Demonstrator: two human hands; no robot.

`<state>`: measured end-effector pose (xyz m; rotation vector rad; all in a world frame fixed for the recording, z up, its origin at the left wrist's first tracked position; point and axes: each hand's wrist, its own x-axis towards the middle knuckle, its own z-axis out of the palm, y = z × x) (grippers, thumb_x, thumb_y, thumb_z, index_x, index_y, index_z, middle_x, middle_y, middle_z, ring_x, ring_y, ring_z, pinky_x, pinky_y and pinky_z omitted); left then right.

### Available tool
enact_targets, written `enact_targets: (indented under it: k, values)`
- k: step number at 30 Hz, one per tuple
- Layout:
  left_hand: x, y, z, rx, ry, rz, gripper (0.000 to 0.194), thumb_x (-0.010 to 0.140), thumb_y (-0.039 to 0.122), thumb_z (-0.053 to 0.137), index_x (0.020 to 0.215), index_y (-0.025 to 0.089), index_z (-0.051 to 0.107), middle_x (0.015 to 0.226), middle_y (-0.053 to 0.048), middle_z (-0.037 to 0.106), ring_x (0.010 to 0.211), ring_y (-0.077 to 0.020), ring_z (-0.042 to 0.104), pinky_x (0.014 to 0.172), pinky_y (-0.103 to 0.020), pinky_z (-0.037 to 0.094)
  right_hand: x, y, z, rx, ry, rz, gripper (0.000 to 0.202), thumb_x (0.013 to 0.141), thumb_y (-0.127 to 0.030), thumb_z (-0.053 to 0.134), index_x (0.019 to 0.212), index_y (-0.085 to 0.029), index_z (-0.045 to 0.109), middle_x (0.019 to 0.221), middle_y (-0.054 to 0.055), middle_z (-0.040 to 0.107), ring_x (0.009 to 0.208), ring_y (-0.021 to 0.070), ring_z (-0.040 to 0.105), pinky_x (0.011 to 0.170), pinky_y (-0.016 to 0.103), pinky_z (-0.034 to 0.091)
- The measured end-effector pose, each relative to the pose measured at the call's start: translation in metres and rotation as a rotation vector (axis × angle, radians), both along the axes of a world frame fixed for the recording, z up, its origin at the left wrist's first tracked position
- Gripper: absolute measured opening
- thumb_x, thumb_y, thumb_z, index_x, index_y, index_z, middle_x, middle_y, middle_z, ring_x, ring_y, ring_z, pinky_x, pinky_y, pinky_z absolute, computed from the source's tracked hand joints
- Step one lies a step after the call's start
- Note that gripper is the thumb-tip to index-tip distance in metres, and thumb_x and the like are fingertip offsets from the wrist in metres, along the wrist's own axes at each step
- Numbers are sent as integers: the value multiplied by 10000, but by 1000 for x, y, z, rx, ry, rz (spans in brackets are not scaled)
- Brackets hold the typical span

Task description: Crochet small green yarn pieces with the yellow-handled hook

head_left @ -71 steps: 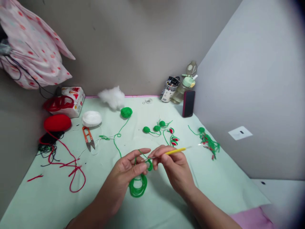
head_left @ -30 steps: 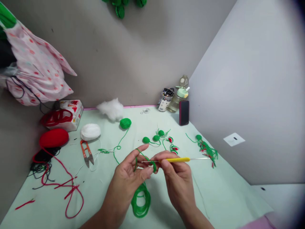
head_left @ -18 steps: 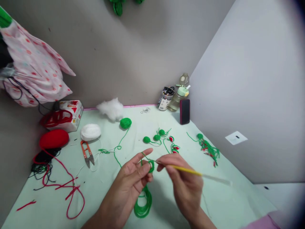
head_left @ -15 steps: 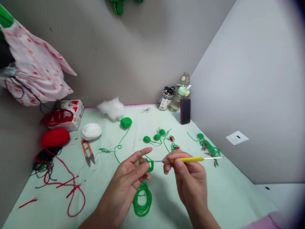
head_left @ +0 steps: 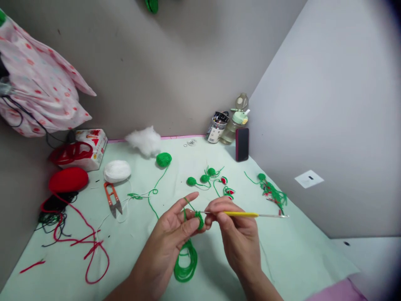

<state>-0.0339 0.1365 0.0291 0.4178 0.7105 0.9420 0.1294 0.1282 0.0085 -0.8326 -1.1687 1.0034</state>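
Between the thumb and fingers of my left hand [head_left: 175,228] is a small green crochet piece [head_left: 200,220]. A strand of green yarn runs over its raised index finger. My right hand [head_left: 236,230] grips a crochet hook [head_left: 241,214] by its yellow handle, with the metal tip at the top edge of the piece. Its fingertips come close to the piece; whether they touch it I cannot tell. Below my left hand lies a loose coil of green yarn [head_left: 185,267]. Another green strand leads back to a green yarn ball [head_left: 163,159].
Orange thread snips [head_left: 113,198], a white yarn ball [head_left: 117,171] and a red yarn ball [head_left: 68,179] lie left. White stuffing [head_left: 144,141] sits at the back. Small green crocheted balls [head_left: 204,178] lie beyond my hands. A phone [head_left: 242,144] leans by a bottle [head_left: 232,128].
My right hand has moved left, closer to the green piece, bringing the hook further in. The hook's handle is now more level. The whole view has shifted slightly.
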Motion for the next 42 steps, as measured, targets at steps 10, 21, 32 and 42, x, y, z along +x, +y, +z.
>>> enact_targets:
  k: [10,21,32,42]
  values:
    - [-3,0,-3,80,61,-1,405,797,273,921,1181,232,799,817,11,659,754,-136,628,769,-277,533,9,10,10,-105,118,52,183,959,-380,749,873,-230,811,771,38,698,603,138,615,546,260,537]
    - [-1,-2,-3,143,228,59,502,791,291,912,1270,270,765,1012,-36,705,944,-193,640,918,-318,520,5,0,-4,43,-130,-24,150,1018,-301,684,1017,-298,834,926,54,791,801,185,676,703,314,571]
    - [-4,0,-3,136,172,-7,337,832,328,881,1158,265,821,838,16,648,822,-149,616,845,-294,474,4,2,7,-72,126,77,173,1018,-343,682,943,-228,788,877,42,756,644,126,683,623,261,589]
    - [1,-4,-3,46,94,16,596,784,319,932,1340,253,726,806,28,658,782,-127,592,792,-259,478,13,-22,2,261,-699,-171,284,942,-200,753,1161,-377,782,968,33,804,823,224,765,668,319,647]
